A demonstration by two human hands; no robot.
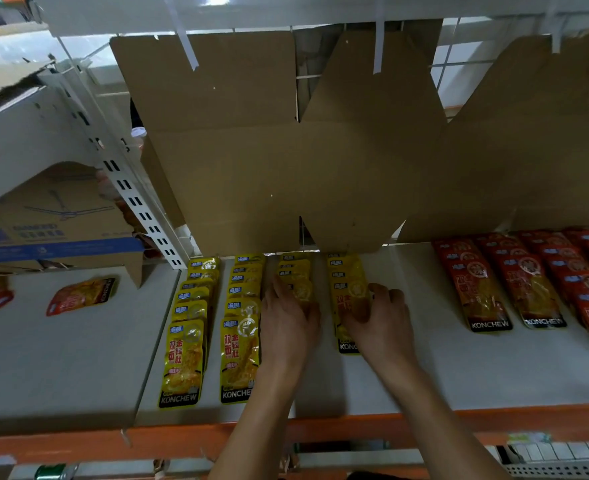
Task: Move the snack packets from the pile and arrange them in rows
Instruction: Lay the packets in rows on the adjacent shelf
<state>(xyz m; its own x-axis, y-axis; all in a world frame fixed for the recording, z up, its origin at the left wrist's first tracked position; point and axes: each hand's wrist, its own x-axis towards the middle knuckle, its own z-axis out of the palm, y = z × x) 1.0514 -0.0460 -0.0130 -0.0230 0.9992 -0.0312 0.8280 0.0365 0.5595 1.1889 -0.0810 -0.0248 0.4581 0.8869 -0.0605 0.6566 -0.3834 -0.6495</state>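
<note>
Right hand (378, 317): fingers (357, 311) curled over the glossy front of the nearest yellow snack packet (346, 306) in the fourth row, thumb on its right edge, pinching it. Left hand (288, 322): fingers (279, 289) laid fairly straight and close together, pressing flat on the third row of yellow packets (298, 278); front packet mostly hidden under the palm. Bare forearms reaching in over the orange front edge (355, 426) of the shelf.

Four rows of flat, rectangular yellow foil pouches running from the back of the shelf (424, 358) toward its front edge, overlapped like shingles. First row (187, 334) near the shelf's left edge, second row (240, 334) just beside it, both longer and ending closer to the front edge, black "KONCHEW" bands at the bottom. Third and fourth rows shorter, set nearer the back.

Toward the right edge, rows of red packets (515, 289) of the same shape, shiny and overlapped, angled slightly, well apart from the yellow ones. Shelf surface matte, pale grey.

Behind the rows, flattened brown cardboard (251, 150) with flaps, standing against a white wire grid (452, 60) at the back. On the neighbouring shelf (61, 358) to the left, two loose red-orange packets (81, 296), lying apart, and a printed cardboard box (54, 223) with a blue stripe. White slotted metal upright (140, 206) between the two shelves.
</note>
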